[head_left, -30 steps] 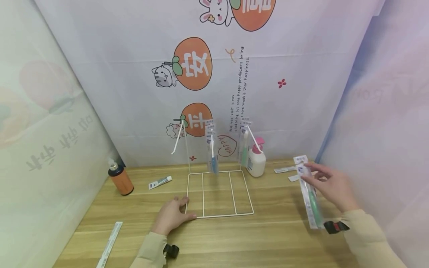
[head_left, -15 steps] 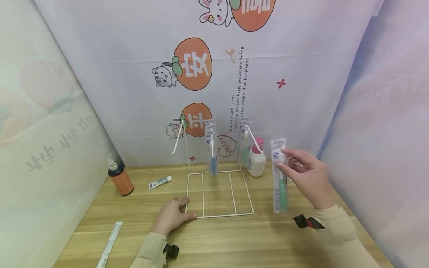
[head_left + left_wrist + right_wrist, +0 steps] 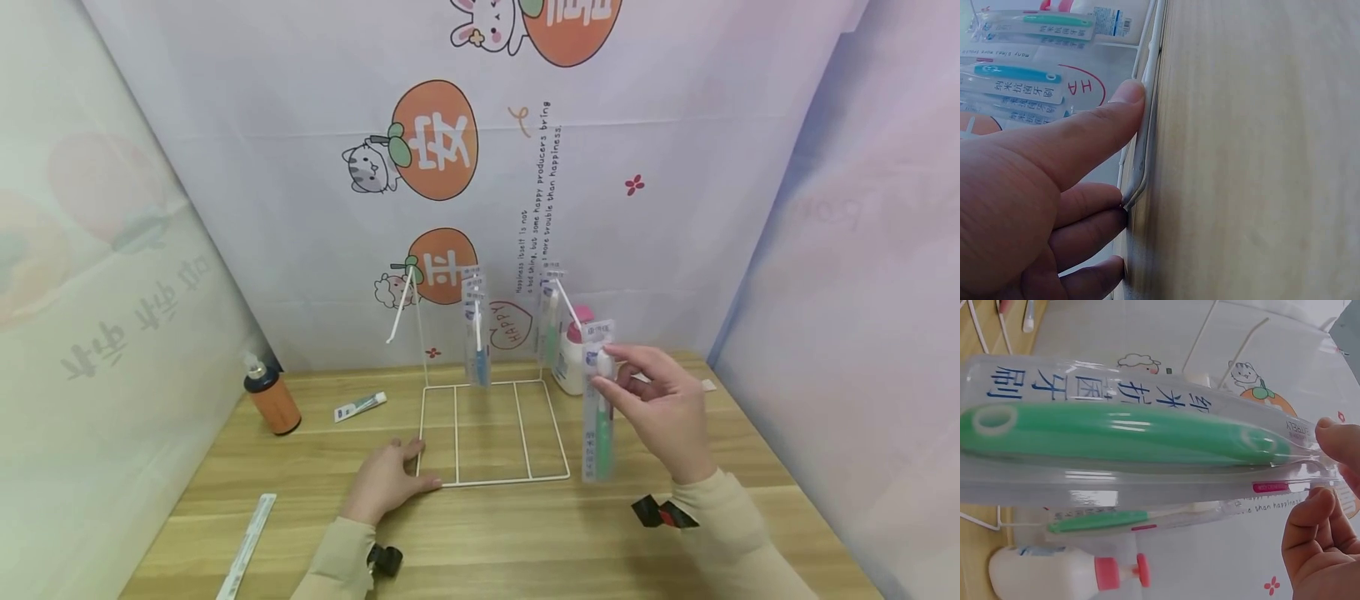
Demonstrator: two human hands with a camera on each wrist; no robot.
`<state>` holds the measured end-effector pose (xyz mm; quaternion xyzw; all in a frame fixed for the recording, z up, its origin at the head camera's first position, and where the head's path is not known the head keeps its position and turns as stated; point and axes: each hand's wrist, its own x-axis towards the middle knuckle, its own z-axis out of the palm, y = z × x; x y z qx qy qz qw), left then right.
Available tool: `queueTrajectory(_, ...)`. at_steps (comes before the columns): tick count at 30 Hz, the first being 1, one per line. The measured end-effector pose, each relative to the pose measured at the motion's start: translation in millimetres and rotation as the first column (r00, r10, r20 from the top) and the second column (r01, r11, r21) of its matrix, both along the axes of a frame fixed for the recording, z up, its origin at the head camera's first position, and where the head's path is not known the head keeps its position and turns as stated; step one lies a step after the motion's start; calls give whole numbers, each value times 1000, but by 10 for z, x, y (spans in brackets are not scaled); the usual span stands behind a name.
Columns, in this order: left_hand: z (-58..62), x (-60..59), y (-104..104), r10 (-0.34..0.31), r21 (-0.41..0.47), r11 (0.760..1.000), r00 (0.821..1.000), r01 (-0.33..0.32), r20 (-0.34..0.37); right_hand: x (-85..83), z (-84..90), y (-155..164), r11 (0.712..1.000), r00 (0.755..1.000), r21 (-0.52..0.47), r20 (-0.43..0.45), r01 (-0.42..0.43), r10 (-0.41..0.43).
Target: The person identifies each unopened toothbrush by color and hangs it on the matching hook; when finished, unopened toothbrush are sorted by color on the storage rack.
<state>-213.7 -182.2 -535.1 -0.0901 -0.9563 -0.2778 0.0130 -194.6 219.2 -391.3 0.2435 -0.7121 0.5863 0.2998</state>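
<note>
A packaged green toothbrush hangs upright from my right hand, whose thumb and fingers pinch the package near its upper part. It is right of the white wire display rack, near the tip of the right hook. At the rack's front left corner my left hand holds the base wire, thumb on the front bar and fingers at the side, as the left wrist view shows. Several packaged blue toothbrushes hang on the middle hook. Packaged green toothbrushes hang on the right hook; the left hook carries nothing.
A pink-topped white pump bottle stands behind the rack, partly hidden by the held package. An orange bottle and a toothpaste tube are at the left. A long narrow package lies front left. Cloth walls enclose the wooden table.
My right hand has carried the packaged green toothbrush leftward from the table's right side toward the rack, and the package has swung upright. My left hand stays at the rack's corner.
</note>
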Motion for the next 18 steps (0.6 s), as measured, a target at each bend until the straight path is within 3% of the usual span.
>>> queueTrajectory(8, -10, -2, 2, 7, 11, 1000, 1000, -7, 8, -150, -56, -129, 999, 999, -4, 10, 37, -37)
queueTrajectory(18, 9, 0, -2, 5, 21, 1000, 1000, -5, 2, -561, -140, -357, 989, 991, -67, 40, 131, -128)
